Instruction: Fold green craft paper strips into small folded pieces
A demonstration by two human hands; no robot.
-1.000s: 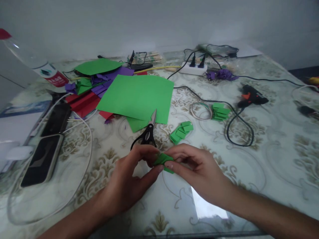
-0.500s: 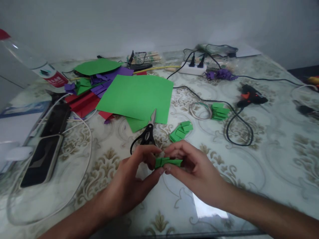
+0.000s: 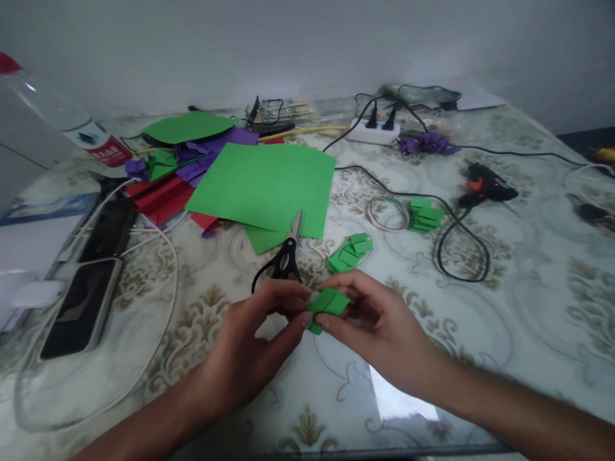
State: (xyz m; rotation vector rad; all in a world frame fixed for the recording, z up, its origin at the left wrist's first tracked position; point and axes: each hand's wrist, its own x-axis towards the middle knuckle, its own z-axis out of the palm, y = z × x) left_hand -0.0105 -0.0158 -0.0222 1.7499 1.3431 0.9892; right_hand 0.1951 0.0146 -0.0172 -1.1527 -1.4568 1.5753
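A small folded piece of green paper (image 3: pixel 330 303) is pinched between both hands above the table. My left hand (image 3: pixel 262 339) grips its left edge with thumb and fingers. My right hand (image 3: pixel 372 320) holds it from the right, thumb across its front. Just beyond the fingers lie black-handled scissors (image 3: pixel 287 253), their tip resting on a large green paper sheet (image 3: pixel 269 182). Two bundles of folded green strips lie further off, the nearer bundle (image 3: pixel 350 253) above my right hand and the other bundle (image 3: pixel 425 215) beside a roll of tape (image 3: pixel 387 212).
A black glue gun (image 3: pixel 487 184) with a looped cord lies at the right. At the back is a white power strip (image 3: pixel 373 132) near crumpled purple paper (image 3: pixel 430 144). Red paper (image 3: pixel 161 200), a phone (image 3: pixel 81 310), a white cable (image 3: pixel 175 269) and a bottle (image 3: pixel 72 115) occupy the left.
The folded green paper has turned between my fingers, from nearly edge-on to showing a broader flat face. Both hands stay in about the same place.
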